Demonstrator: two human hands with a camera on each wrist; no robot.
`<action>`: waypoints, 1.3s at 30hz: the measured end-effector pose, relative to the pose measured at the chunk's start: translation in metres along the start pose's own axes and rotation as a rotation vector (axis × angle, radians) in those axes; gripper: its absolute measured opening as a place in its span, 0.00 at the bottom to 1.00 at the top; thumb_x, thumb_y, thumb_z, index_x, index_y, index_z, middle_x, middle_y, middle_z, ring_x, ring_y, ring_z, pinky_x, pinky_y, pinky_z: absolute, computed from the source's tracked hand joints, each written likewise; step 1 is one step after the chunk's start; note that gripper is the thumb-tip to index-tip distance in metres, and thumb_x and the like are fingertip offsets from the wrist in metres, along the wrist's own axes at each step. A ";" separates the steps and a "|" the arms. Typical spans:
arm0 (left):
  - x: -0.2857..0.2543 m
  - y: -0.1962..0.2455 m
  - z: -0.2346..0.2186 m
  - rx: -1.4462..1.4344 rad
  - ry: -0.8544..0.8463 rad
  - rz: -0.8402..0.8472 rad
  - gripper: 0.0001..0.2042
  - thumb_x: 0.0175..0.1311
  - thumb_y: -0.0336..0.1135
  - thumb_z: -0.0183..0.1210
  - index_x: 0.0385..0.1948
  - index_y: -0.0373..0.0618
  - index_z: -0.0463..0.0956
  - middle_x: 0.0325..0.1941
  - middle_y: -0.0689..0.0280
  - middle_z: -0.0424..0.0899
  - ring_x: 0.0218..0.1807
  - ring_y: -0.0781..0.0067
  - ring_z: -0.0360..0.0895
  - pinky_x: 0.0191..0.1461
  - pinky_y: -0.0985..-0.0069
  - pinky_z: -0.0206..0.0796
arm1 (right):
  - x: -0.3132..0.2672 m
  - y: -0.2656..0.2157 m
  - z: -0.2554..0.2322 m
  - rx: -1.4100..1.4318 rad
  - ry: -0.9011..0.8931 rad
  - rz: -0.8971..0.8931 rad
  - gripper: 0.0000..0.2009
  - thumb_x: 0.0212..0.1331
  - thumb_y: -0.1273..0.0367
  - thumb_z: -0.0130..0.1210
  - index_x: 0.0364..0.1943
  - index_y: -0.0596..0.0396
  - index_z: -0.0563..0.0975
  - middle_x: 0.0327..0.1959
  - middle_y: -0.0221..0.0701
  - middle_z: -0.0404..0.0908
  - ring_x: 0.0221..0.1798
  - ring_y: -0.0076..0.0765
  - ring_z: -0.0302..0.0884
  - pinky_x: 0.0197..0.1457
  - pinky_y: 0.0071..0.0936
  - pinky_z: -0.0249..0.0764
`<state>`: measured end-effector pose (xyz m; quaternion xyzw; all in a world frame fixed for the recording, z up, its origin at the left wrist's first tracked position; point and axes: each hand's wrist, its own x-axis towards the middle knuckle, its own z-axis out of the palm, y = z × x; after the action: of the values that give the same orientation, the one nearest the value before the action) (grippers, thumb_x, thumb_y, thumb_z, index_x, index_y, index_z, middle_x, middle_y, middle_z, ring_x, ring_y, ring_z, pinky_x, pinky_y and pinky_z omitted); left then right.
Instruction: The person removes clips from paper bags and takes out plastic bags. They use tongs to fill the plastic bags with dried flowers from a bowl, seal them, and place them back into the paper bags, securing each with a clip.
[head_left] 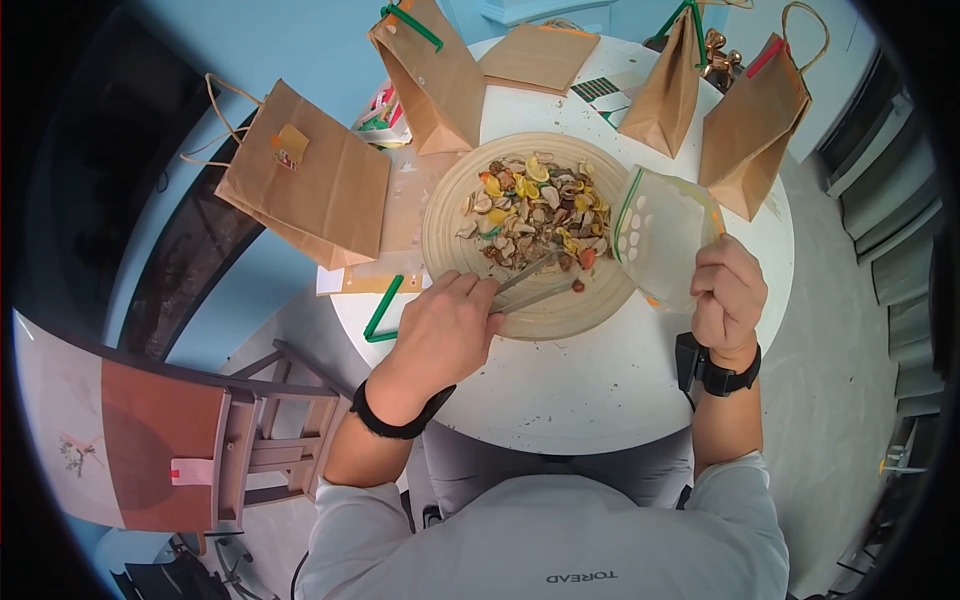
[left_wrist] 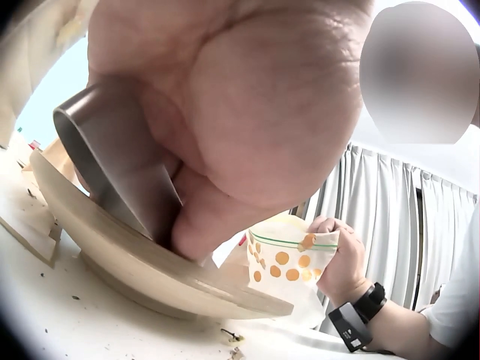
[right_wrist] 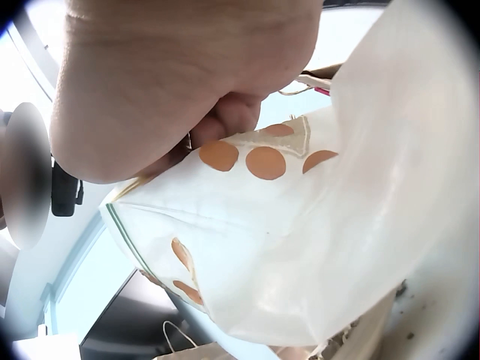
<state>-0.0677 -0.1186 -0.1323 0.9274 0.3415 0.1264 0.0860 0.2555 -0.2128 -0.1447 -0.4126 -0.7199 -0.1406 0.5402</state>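
Observation:
My left hand grips metal tongs at the near left side of a round, ridged plate. The tongs' tips reach the near edge of a heap of mixed dried slices, with yellow, brown and orange-red pieces. At the plate's right, my right hand pinches the edge of a whitish zip bag printed with orange dots. Its green-lined mouth faces the heap and overlaps the plate rim in the head view. In the right wrist view the bag's wall bulges outward.
Brown paper bags stand round the far side of the white table, another lying flat at the back. A green clip is left of my left hand. Crumbs dot the tabletop. A chair stands at left.

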 end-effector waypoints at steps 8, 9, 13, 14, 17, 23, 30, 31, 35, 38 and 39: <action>0.043 -0.036 -0.025 -0.205 0.153 -0.171 0.12 0.72 0.32 0.61 0.50 0.33 0.80 0.46 0.43 0.85 0.51 0.36 0.82 0.54 0.51 0.74 | 0.000 -0.007 0.002 -0.016 0.022 0.053 0.04 0.33 0.77 0.49 0.20 0.58 0.71 0.25 0.36 0.71 0.23 0.39 0.62 0.27 0.31 0.59; 0.059 -0.052 -0.024 -0.225 0.150 -0.216 0.12 0.74 0.33 0.59 0.50 0.32 0.80 0.46 0.41 0.86 0.51 0.35 0.82 0.55 0.51 0.74 | -0.003 -0.006 0.004 -0.017 0.033 0.076 0.04 0.33 0.77 0.49 0.20 0.58 0.71 0.25 0.36 0.71 0.23 0.39 0.63 0.27 0.31 0.60; 0.091 -0.088 -0.015 -0.062 0.056 -0.336 0.14 0.76 0.36 0.54 0.45 0.31 0.79 0.46 0.37 0.85 0.53 0.34 0.82 0.58 0.47 0.72 | -0.008 0.000 0.006 0.002 0.056 0.145 0.04 0.34 0.77 0.49 0.20 0.58 0.71 0.25 0.37 0.71 0.25 0.40 0.65 0.28 0.31 0.62; 0.093 -0.091 -0.010 -0.049 0.038 -0.341 0.14 0.76 0.37 0.55 0.45 0.30 0.79 0.46 0.37 0.85 0.53 0.34 0.82 0.58 0.47 0.72 | -0.009 0.001 0.005 0.006 0.044 0.148 0.04 0.35 0.77 0.49 0.20 0.59 0.71 0.25 0.37 0.71 0.25 0.40 0.65 0.28 0.31 0.62; 0.096 -0.087 -0.002 -0.044 -0.039 -0.327 0.15 0.75 0.38 0.56 0.45 0.30 0.80 0.45 0.37 0.86 0.53 0.34 0.82 0.57 0.47 0.72 | -0.009 0.001 0.004 0.009 0.012 0.160 0.04 0.36 0.76 0.49 0.20 0.59 0.71 0.25 0.37 0.71 0.25 0.41 0.66 0.29 0.31 0.63; 0.105 -0.061 0.004 -0.156 -0.163 -0.224 0.14 0.74 0.38 0.58 0.44 0.31 0.82 0.42 0.40 0.87 0.50 0.36 0.84 0.56 0.49 0.73 | -0.009 0.002 0.008 0.007 -0.042 0.215 0.03 0.39 0.78 0.48 0.21 0.60 0.71 0.26 0.38 0.71 0.26 0.41 0.67 0.29 0.31 0.65; 0.101 -0.052 0.003 -0.165 -0.144 -0.163 0.11 0.70 0.33 0.63 0.46 0.34 0.83 0.43 0.44 0.88 0.49 0.38 0.84 0.55 0.50 0.74 | -0.007 -0.001 0.011 0.024 -0.065 0.299 0.03 0.44 0.81 0.47 0.23 0.63 0.72 0.28 0.39 0.72 0.27 0.42 0.69 0.32 0.32 0.69; 0.100 -0.053 0.004 -0.158 -0.127 -0.153 0.11 0.69 0.33 0.63 0.47 0.35 0.83 0.43 0.44 0.88 0.49 0.38 0.84 0.54 0.51 0.74 | -0.007 -0.001 0.011 0.028 -0.065 0.307 0.03 0.44 0.81 0.47 0.23 0.63 0.72 0.28 0.39 0.72 0.27 0.42 0.69 0.32 0.32 0.69; 0.094 -0.053 0.008 -0.169 -0.075 -0.156 0.11 0.69 0.32 0.64 0.48 0.36 0.84 0.39 0.46 0.88 0.44 0.41 0.85 0.49 0.56 0.75 | -0.007 -0.001 0.011 0.033 -0.083 0.307 0.05 0.46 0.82 0.47 0.25 0.63 0.74 0.30 0.39 0.74 0.28 0.42 0.71 0.34 0.32 0.71; 0.090 -0.051 0.006 -0.199 -0.054 -0.164 0.11 0.69 0.31 0.64 0.48 0.36 0.84 0.39 0.47 0.88 0.43 0.42 0.85 0.49 0.57 0.75 | -0.008 0.000 0.013 0.047 -0.097 0.322 0.07 0.47 0.84 0.47 0.27 0.62 0.76 0.33 0.39 0.75 0.30 0.43 0.72 0.35 0.31 0.72; 0.088 -0.049 0.004 -0.202 -0.055 -0.168 0.12 0.69 0.31 0.64 0.49 0.36 0.84 0.40 0.47 0.89 0.43 0.42 0.85 0.49 0.58 0.76 | -0.008 -0.001 0.013 0.053 -0.099 0.328 0.08 0.47 0.84 0.48 0.28 0.62 0.77 0.34 0.39 0.75 0.30 0.43 0.73 0.36 0.31 0.72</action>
<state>-0.0317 -0.0240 -0.1323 0.8851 0.4013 0.1270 0.1984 0.2469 -0.2079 -0.1563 -0.5164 -0.6722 -0.0109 0.5304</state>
